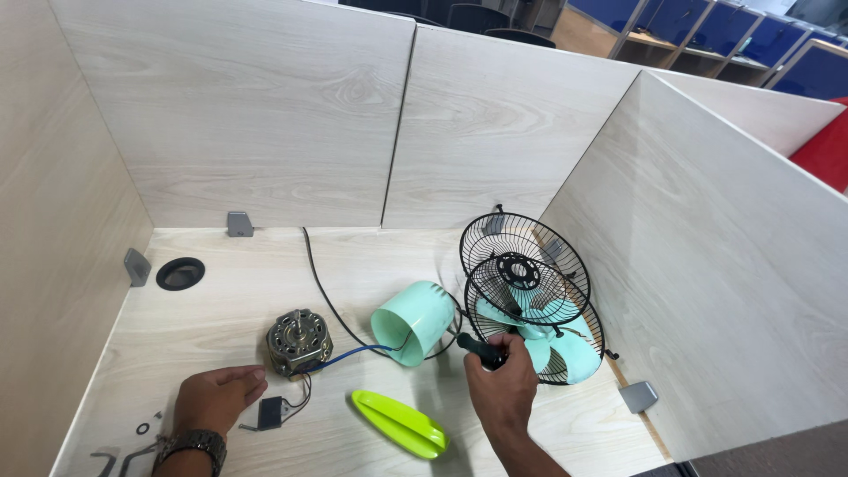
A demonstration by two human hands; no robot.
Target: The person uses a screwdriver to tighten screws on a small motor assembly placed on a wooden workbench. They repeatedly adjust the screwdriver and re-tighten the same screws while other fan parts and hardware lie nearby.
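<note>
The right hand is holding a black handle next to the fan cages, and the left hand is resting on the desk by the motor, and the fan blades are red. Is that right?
Not quite. The head view shows the fan blades are mint green, not red. The right hand does hold the black handle beside the fan cages, and the left hand rests by the motor.

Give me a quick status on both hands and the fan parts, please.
Left hand resting flat on desk beside motor. Right hand closed on screwdriver, at the fan guards. Green tray between hands.

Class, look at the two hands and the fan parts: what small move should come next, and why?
Probably bring the screwdriver in the right hand to the motor: the left hand already rests beside it, and its wires still run to the mint housing.
</note>
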